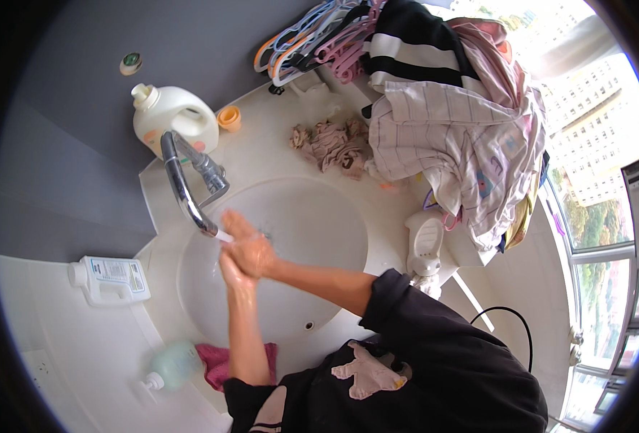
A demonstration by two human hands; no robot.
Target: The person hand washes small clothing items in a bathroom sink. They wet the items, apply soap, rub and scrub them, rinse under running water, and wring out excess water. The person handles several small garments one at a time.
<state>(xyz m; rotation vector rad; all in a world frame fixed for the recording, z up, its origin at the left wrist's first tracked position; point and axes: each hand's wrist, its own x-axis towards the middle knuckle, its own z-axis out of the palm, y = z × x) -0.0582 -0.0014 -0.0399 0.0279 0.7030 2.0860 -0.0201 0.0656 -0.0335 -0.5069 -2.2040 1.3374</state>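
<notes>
My left hand [235, 271] and my right hand [254, 255] are pressed together, wet, above the left part of an oval white washbasin [319, 216]. From the chrome faucet [186, 203], a stream of water [223, 236] runs onto them. The right hand lies across the left and covers much of it. Blur hides how the fingers are set, and no object shows between the palms. Below the hands, the basin's drain [265, 237] is partly visible.
A cream detergent jug [203, 116], orange cap [230, 118], white bottle [116, 281] and pale green pump bottle [173, 365] surround the basin. A magenta cloth [211, 365] lies under my left forearm. Crumpled pinkish fabric [333, 146], piled clothes [454, 130], hangers [319, 40] and a soap dish [425, 241] are opposite.
</notes>
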